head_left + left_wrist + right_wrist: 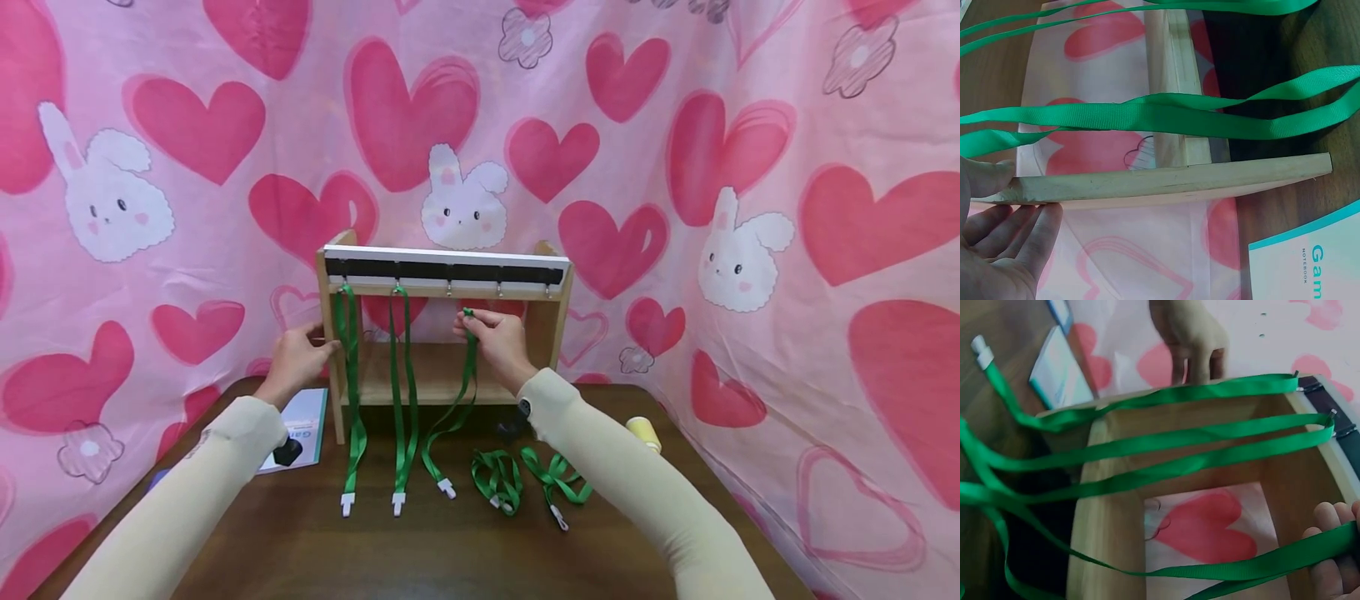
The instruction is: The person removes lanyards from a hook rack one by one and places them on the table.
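My right hand pinches the top loop of a green lanyard just below the middle hook of a wooden rack. The lanyard's white clip reaches the table. My left hand grips the rack's left side panel, thumb on one face and fingers on the other. Two more green lanyards hang from the hooks at the left, one beside my left hand and one to its right. In the right wrist view, the fingertips hold the green strap.
Two loose green lanyards, one bundled and one looped, lie on the dark table. A notebook with a black object lies left of the rack. Right of it stands a yellow cylinder. A patterned curtain surrounds the table.
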A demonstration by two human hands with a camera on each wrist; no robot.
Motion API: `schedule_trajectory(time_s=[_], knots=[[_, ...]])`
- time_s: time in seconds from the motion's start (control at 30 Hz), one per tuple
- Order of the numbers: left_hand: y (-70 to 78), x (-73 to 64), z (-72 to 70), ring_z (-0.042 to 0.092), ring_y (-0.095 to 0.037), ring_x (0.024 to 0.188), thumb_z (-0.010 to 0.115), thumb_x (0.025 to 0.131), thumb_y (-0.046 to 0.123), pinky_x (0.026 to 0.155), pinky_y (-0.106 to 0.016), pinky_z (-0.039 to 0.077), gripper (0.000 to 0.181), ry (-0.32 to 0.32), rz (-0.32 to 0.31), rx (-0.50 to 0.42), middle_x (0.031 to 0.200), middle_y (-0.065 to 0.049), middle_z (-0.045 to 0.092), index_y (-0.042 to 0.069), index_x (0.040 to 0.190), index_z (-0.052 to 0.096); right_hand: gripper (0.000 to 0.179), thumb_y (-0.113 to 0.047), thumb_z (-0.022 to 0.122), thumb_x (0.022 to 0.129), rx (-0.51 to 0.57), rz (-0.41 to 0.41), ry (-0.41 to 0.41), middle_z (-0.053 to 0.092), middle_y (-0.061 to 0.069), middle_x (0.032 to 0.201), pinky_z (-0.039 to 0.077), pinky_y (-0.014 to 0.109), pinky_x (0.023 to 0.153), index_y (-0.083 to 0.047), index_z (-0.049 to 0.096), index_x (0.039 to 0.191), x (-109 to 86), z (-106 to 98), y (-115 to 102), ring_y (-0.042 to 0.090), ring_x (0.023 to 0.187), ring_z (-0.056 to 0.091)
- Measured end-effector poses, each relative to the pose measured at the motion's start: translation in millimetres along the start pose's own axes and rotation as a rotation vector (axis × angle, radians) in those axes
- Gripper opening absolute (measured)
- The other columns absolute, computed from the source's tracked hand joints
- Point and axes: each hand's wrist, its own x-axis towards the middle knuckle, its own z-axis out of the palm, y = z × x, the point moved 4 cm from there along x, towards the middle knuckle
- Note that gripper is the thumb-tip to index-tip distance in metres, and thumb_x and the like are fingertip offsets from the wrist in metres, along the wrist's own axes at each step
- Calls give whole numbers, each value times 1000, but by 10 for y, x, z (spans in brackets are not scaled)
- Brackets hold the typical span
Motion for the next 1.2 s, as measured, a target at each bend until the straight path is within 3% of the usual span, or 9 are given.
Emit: schedule_trajectory(time_s=[0.23, 0.5, 0.77, 0.93, 1.2], knots=[[-6, -1, -1, 66, -47, 114, 63, 100, 20, 94, -56, 57, 53, 3, 3, 1, 131, -30, 63, -3, 146, 49, 29, -11, 68, 96, -83, 13, 5, 75, 23, 115, 58, 49, 97, 3, 71, 121, -148, -143, 112, 30, 100, 77], [12, 0, 12, 66, -47, 115, 63, 100, 20, 95, -56, 57, 53, 0, 4, -1, 131, -30, 63, -4, 146, 49, 27, -13, 68, 97, -125, 33, -19, 77, 17, 112, 60, 43, 92, 1, 73, 120, -423, -200, 251, 23, 95, 79], [-1, 11, 9, 66, -48, 114, 62, 101, 20, 94, -57, 57, 54, 1, 0, 4, 132, -31, 62, -4, 147, 48, 28, -9, 66, 97, -79, 50, -87, 75, 23, 113, 63, 33, 83, 5, 71, 121, -772, -83, 310, 24, 96, 78], [1, 15, 10, 66, -48, 114, 62, 100, 18, 94, -57, 57, 53, -4, -3, 0, 131, -31, 63, -4, 147, 48, 30, -8, 66, 97, -43, 103, -136, 74, 25, 115, 64, 33, 83, 6, 70, 123, -990, 17, 396, 20, 94, 78], [1, 22, 27, 65, -48, 116, 64, 100, 20, 96, -56, 56, 54, 0, -15, 7, 131, -31, 62, -4, 146, 49, 31, -14, 68, 97, 10, 210, -148, 74, 23, 117, 64, 30, 83, 1, 71, 123, -1140, 126, 648, 18, 95, 78]])
